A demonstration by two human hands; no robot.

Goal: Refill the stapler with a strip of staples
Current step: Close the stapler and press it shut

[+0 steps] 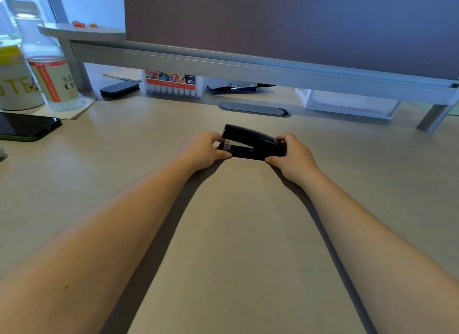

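Observation:
A black stapler (250, 142) lies on the beige desk (236, 234), a little past the middle, its top arm closed and its metal front end pointing left. My left hand (202, 148) grips the front end with thumb and fingers. My right hand (293, 156) holds the rear hinge end. Both forearms stretch out over the desk. No strip of staples is visible.
A grey monitor riser (248, 65) spans the back, with a marker box (173, 83), a black case (119, 89) and a clear tray (347, 102) under it. A bottle (56, 80), a cup (17, 80) and a phone (27, 127) stand at the left. A cable grommet (254, 109) lies behind the stapler.

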